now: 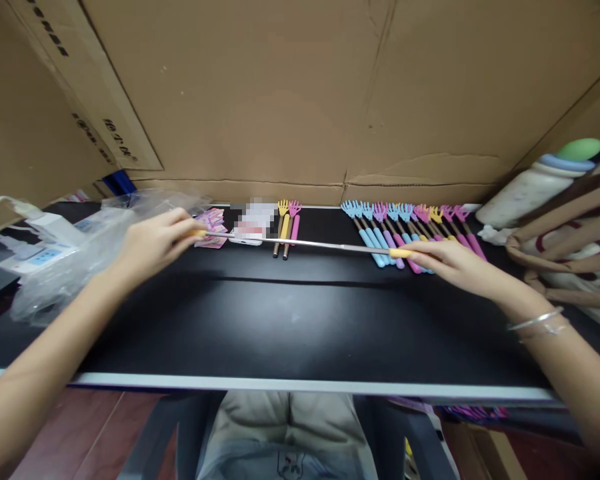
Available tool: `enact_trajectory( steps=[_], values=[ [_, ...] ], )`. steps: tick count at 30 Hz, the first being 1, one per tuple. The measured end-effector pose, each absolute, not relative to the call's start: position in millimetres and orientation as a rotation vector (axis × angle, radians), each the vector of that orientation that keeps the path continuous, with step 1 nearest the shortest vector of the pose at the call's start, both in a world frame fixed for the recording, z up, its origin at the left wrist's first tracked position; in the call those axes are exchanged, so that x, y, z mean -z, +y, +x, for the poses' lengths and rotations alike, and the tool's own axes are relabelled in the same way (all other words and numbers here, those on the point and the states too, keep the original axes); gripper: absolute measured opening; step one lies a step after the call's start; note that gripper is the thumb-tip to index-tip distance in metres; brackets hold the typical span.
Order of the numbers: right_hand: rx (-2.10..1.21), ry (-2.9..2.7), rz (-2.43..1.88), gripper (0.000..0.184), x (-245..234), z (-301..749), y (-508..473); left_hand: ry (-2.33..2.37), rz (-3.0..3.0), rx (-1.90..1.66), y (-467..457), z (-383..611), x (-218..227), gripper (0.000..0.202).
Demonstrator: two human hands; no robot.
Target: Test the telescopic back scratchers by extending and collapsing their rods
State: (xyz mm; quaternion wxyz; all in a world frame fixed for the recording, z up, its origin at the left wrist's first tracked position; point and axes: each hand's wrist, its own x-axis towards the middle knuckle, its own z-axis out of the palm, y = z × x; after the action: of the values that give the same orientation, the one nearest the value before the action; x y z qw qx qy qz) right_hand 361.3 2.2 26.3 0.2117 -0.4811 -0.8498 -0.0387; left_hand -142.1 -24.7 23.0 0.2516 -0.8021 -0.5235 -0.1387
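Note:
A telescopic back scratcher (325,245) is stretched out level above the black desk, its thin metal rod spanning between both hands. My left hand (157,237) is closed on one yellow end, mostly covered by the fingers. At the other yellow end, my right hand (447,263) pinches with thumb and fingers. Beyond the rod lie a yellow back scratcher head (283,208) and a pink one (295,209), with handles and dark rods beside them. Near my right hand, a row of several back scratchers (380,233) in blue, purple, pink and yellow lies side by side.
Clear plastic bags (70,267) and a power strip (40,257) sit at the left. Pink printed cards (213,227) and a partly blurred white item (253,220) lie at the back. A white bottle (530,190) and a bag (570,247) stand right; cardboard (280,93) walls the rear.

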Motion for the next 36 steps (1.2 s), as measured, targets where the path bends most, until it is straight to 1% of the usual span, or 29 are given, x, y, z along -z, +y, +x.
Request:
enact_trajectory(
  steps=[3,9,13,16,25,32,36],
  values=[
    [0.128,-2.42,-1.274,0.044,-26,343,-3,-1.244,-2.291,0.382,-25,-110,-16,0.032],
    [0.111,-2.568,-1.184,0.035,-31,309,-19,-1.222,-2.277,0.523,-33,-72,-14,0.031],
    [0.02,-2.645,-1.141,0.035,-29,272,-32,-1.003,-2.314,0.534,-41,-33,-16,0.03],
    [-0.008,-2.633,-1.158,0.035,-23,252,-38,-0.942,-2.238,0.548,-43,-8,-18,0.027],
    [0.212,-2.557,-1.168,0.039,-31,254,-39,-1.11,-2.108,0.608,-47,13,-19,0.025],
    [0.26,-2.552,-1.163,0.04,-35,254,-41,-1.17,-2.149,0.641,-50,18,-14,0.024],
    [0.22,-2.561,-1.202,0.036,-33,250,-43,-1.163,-2.211,0.714,-49,19,-8,0.024]
  ],
)
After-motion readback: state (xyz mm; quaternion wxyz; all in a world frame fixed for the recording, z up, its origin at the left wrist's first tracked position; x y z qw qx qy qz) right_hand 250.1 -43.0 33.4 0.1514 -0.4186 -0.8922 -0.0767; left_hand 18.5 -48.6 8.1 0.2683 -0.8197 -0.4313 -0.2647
